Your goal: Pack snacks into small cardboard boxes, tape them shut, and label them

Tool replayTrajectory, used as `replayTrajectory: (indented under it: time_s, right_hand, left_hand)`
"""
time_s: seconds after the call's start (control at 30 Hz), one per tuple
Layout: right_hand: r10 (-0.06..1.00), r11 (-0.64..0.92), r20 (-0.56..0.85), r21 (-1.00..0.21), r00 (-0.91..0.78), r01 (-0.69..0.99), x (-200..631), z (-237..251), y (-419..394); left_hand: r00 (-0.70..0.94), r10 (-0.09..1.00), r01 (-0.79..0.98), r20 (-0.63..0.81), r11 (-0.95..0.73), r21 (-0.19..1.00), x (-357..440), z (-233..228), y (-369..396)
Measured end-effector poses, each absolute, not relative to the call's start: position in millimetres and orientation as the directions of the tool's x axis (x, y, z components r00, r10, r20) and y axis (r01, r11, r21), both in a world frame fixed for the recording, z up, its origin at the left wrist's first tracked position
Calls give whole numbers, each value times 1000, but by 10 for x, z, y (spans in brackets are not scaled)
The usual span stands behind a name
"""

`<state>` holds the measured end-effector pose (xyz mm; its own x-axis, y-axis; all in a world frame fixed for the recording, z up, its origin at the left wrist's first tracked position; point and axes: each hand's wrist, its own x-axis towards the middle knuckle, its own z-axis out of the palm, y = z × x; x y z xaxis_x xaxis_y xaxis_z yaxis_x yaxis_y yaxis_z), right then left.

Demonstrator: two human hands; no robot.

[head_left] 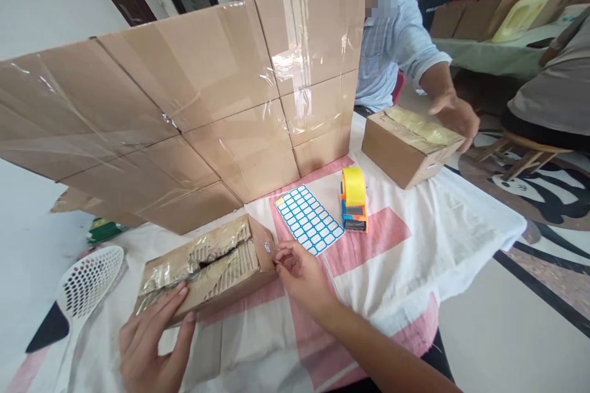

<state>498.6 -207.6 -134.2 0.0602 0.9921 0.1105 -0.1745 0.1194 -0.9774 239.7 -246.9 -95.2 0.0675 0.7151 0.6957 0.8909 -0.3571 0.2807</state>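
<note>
Cardboard, taped over and torn along its top, makes up the small box (209, 267) lying between the hands: the left hand (154, 341) rests flat and spread on its near edge, while the right hand (299, 273) pinches at a small sticker (267, 247) on its end face. It looks light and stiff, best gripped by its side walls, not the ragged top. Just beyond the right hand lie a blue label sheet (308, 218) and a tape dispenser (354, 198); farther off, another person's hand (454, 116) rests on a second box (410, 144).

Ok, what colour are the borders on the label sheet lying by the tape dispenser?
Blue borders around white labels on the label sheet, clearest in the head view.
</note>
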Motion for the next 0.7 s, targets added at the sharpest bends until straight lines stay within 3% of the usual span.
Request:
replayTrajectory:
  time_s: [0.1, 0.2, 0.27, 0.33, 0.37, 0.43, 0.57, 0.7]
  right_hand:
    - [986, 154, 151, -987, 76, -37, 5134, -1228, -1967]
    - [936, 300, 341, -901, 83, 313, 5483, -912, -1612]
    - [911, 313, 413, -686, -2, 657, 5741, -618, -1274]
    - [953, 183, 297, -403, -61, 897, 5930, -350, -958]
    - [973, 140, 217, -311, -74, 940, 5984, -252, -838]
    - [988, 116, 130, -235, -87, 965, 6010, -162, -713]
    - [995, 92, 46, -253, -83, 963, 5844, -384, -789]
    - [995, -65, -85, -250, 45, 966, 5583, -758, -837]
  left_hand:
    - [64, 709, 888, 702, -361, 284, 2408, -950, -2466]
    - [75, 702, 886, 708, -373, 275, 2403, -956, -2460]
    - [83, 691, 885, 719, -383, 266, 2394, -964, -2454]
    - [94, 680, 884, 728, -393, 253, 2384, -972, -2447]
    - [98, 677, 885, 730, -395, 247, 2381, -976, -2443]
    - [97, 674, 886, 732, -393, 245, 2381, -985, -2436]
    - [88, 660, 880, 746, -403, 253, 2394, -1003, -2417]
    - [102, 639, 878, 762, -418, 233, 2385, -1011, -2401]
